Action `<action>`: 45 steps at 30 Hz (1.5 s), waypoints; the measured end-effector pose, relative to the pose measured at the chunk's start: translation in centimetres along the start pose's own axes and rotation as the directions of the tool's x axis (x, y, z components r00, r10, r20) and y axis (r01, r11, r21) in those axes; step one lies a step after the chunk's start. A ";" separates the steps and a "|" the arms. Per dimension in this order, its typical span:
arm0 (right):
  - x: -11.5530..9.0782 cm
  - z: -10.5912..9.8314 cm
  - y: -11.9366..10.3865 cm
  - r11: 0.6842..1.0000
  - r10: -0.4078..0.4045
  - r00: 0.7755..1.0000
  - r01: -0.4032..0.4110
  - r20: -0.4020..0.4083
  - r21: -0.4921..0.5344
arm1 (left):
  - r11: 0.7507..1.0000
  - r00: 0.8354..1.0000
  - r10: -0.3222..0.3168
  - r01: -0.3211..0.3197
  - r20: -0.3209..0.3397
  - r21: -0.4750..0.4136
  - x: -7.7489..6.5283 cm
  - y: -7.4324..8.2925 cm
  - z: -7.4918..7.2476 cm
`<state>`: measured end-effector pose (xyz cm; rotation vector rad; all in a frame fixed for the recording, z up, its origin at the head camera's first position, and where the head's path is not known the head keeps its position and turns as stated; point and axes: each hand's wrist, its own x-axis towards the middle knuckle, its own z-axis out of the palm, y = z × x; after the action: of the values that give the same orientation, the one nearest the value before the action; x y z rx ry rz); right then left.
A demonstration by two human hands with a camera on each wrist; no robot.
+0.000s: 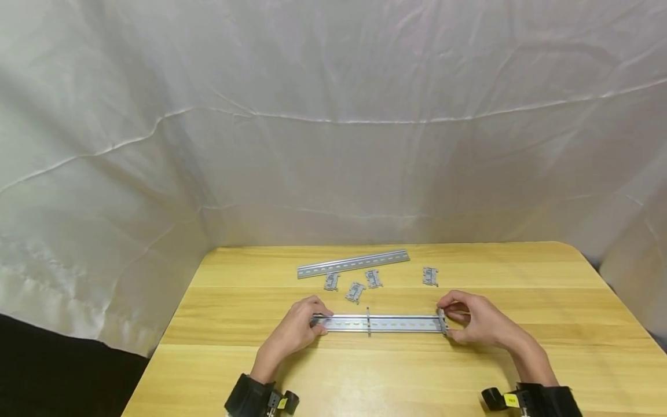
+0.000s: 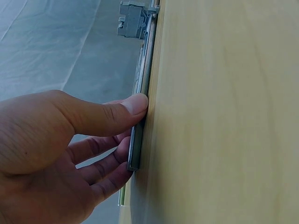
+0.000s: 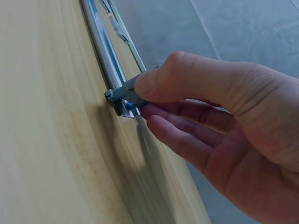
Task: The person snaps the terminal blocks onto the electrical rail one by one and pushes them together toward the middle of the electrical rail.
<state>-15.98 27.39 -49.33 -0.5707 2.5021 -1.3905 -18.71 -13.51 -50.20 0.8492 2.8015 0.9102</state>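
Observation:
A slotted metal DIN rail [image 1: 406, 325] lies crosswise on the table in front of me. My left hand [image 1: 297, 328] grips its left end, thumb on the near edge and fingers on the far edge, as the left wrist view also shows. One grey terminal block [image 1: 369, 322] stands across the rail, left of its middle. At the right end, my right hand [image 1: 484, 322] pinches a second grey terminal block [image 3: 125, 91] between thumb and fingers. That block sits across the rail's end in the right wrist view, its far part hidden by the thumb.
Behind the hands, another DIN rail [image 1: 354, 264] lies at a slant. Several loose terminal blocks lie near it, among them one block [image 1: 355, 292] nearest the front rail and one [image 1: 430, 276] apart at the right. A pale curtain [image 1: 333, 168] hangs behind the wooden table [image 1: 239, 266].

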 end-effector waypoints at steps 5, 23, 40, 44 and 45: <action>0.3 0.4 -0.2 1.000 -0.011 1.000 0.011 -0.002 0.004 | 1.000 1.000 -0.001 0.001 -0.004 0.002 0.0 -0.1 0.0; 1.4 1.9 -0.8 0.998 -0.068 0.998 0.068 -0.017 -0.011 | 1.000 1.000 -0.008 0.008 -0.007 0.000 -0.1 -0.3 0.1; 2.4 3.7 -1.3 0.994 -0.086 0.996 0.083 -0.037 -0.078 | 1.000 1.000 -0.010 0.010 -0.001 0.006 -0.1 -0.2 0.2; 2.7 4.0 -1.3 0.994 -0.088 0.995 0.085 -0.041 -0.072 | 1.000 1.000 -0.006 0.006 -0.007 -0.005 0.0 -0.1 0.1; 2.8 4.1 -1.3 0.993 -0.090 0.995 0.087 -0.044 -0.074 | 1.000 1.000 -0.004 0.004 -0.008 -0.007 0.0 -0.1 0.1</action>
<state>-16.65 22.46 -50.37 -0.6789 2.6027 -1.3642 -18.78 -13.51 -50.38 0.8402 2.8041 0.9241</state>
